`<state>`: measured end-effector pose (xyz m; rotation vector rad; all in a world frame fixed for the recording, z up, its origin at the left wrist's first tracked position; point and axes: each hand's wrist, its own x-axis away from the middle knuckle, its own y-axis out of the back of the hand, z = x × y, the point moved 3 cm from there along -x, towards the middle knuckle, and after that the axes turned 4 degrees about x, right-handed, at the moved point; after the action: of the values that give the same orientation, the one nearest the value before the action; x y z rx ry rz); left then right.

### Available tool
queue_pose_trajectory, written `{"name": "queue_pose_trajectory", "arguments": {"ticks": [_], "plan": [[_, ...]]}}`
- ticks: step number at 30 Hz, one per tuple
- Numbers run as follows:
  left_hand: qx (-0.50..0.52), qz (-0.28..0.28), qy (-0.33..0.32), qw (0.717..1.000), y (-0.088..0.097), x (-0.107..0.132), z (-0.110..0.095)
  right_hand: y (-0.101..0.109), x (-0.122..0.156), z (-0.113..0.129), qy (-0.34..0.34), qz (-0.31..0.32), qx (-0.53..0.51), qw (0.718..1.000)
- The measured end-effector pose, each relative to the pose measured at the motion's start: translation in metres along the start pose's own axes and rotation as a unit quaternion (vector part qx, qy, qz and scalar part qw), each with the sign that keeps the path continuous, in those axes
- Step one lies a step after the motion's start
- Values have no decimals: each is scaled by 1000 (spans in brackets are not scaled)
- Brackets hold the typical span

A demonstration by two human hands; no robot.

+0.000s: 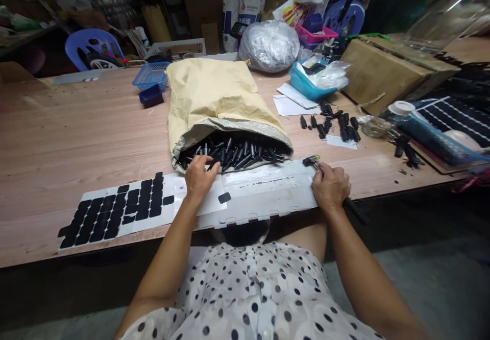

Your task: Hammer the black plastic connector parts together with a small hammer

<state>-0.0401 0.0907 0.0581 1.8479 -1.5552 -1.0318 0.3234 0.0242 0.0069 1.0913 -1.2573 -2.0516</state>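
At the mouth of a large paper sack (218, 87) is my left hand (201, 176), its fingers bent and the thumb and forefinger closed about a small black plastic part (212, 165). A heap of similar black parts (245, 151) fills the sack's opening. My right hand (331, 186) is wrapped round the handle of a small hammer (311, 160); the head sticks out past the fingers and the black handle end shows below. Under both hands lies a pale flat board (264, 192). A loose black sticker (224, 197) rests on it, near my left wrist.
Left of the board lies a sheet of black stickers (115, 210). Several black parts (346, 125) are scattered at right, before a teal basket (312, 85) and a cardboard box (386, 74). Behind the sack stand a blue basket (149, 74) and a stuffed plastic bag (270, 46).
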Motion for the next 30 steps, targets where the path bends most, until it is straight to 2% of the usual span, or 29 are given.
{"name": "queue_pose_trajectory", "arguments": {"ticks": [4, 7, 11, 14, 17, 21, 23, 25, 30], "plan": [[93, 132, -124, 979, -21, 33, -19, -1, 0, 0, -4, 7, -8, 1000], [101, 182, -135, 969, -41, 47, -26, -4, -2, -5, 6, 6, -20, 1000], [114, 185, -114, 969, -55, 49, -22, -3, -8, -11, 11, 13, -52, 999], [121, 184, -108, 969, -57, 48, -19, 14, -5, -2, 35, -12, -116, 993], [125, 185, -105, 969, -57, 49, -19, 38, 15, 26, 113, -28, -223, 968], [130, 187, -110, 968, -59, 49, -19, 57, 56, 71, 245, 45, -320, 914], [135, 185, -115, 967, -59, 49, -19, 58, 73, 86, 283, 77, -339, 894], [139, 186, -118, 965, -60, 49, -20, 56, 85, 94, 301, 93, -343, 885], [134, 193, -108, 966, -59, 48, -24, 50, 99, 97, 306, 92, -321, 891]]}}
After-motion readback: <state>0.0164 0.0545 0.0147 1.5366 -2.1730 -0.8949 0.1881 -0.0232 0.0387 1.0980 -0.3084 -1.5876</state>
